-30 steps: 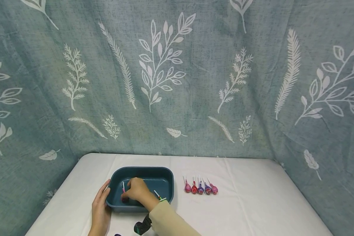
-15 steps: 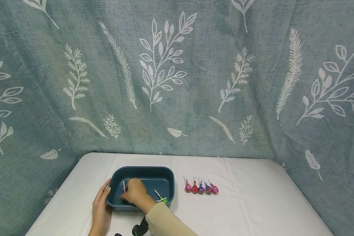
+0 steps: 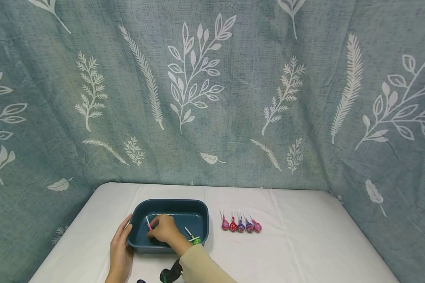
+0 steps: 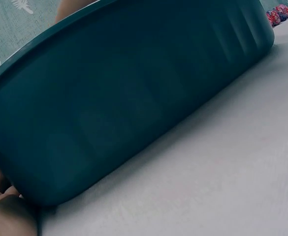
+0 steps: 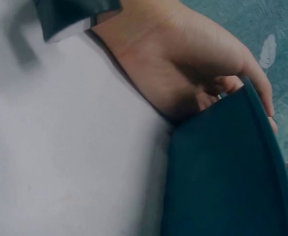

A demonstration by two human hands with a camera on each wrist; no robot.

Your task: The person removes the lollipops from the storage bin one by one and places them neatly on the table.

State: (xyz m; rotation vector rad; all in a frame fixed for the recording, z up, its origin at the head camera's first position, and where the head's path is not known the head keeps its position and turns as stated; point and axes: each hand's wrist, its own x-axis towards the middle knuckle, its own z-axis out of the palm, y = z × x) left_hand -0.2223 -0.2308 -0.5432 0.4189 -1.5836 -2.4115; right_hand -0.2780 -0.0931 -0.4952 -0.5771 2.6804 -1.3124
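Note:
A dark teal bin [image 3: 170, 250] stands on the white-covered table. My left hand [image 3: 120, 251] rests along its left side with straight fingers, the tips near the rim. Inside the bin, toward its left end, my right hand [image 3: 165, 230] pinches a pink-wrapped lollipop [image 3: 150, 226]; its white stick leans up to the left and the candy head is hidden by the fingers. Green-wrapped lollipops [image 3: 197, 241] lie in the bin's front right corner, partly covered by the right sleeve. The right wrist view shows the right hand [image 5: 193, 54] reaching over the bin wall [image 5: 217, 167].
To the right of the bin, several lollipops [image 3: 241, 227] in pink, red and blue wrappers lie in a row, sticks pointing away. A black wrist camera [image 3: 170, 272] hangs below the right wrist. A patterned green curtain [image 3: 233, 169] closes off the back.
The right hand dips a little left and deeper, then comes back right and up. The pink lollipop's stick, upright before, now tilts to the left. The left hand stays in place.

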